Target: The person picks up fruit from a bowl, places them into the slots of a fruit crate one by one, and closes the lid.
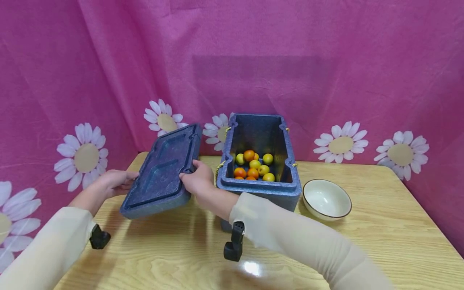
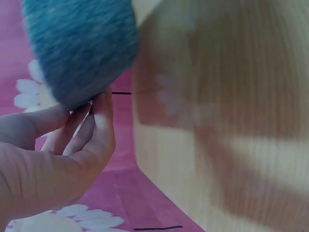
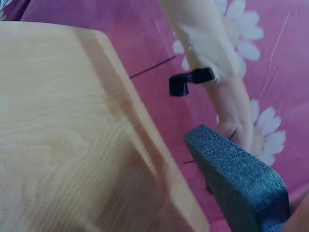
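A dark grey foam box lid (image 1: pixel 159 165) is held tilted above the left part of the table, its recessed side facing up. My left hand (image 1: pixel 115 183) grips the lid's left edge; in the left wrist view its thumb and fingers pinch the rim (image 2: pixel 87 53). On the opposite edge my right hand (image 1: pixel 200 179) holds on, thumb over the top and fingers hidden beneath. Right of that hand stands the matching foam box (image 1: pixel 295 189), uncovered, with several yellow and orange-red round fruits (image 1: pixel 255 164) at its bottom.
A cream bowl with a brown rim (image 1: pixel 327 199) sits on the wooden table (image 1: pixel 384 217) to the right of the box. Yellow cords (image 1: pixel 220 165) show at the box's sides. Behind hangs a magenta curtain (image 1: pixel 253 48) with white daisies, close to the table's back edge.
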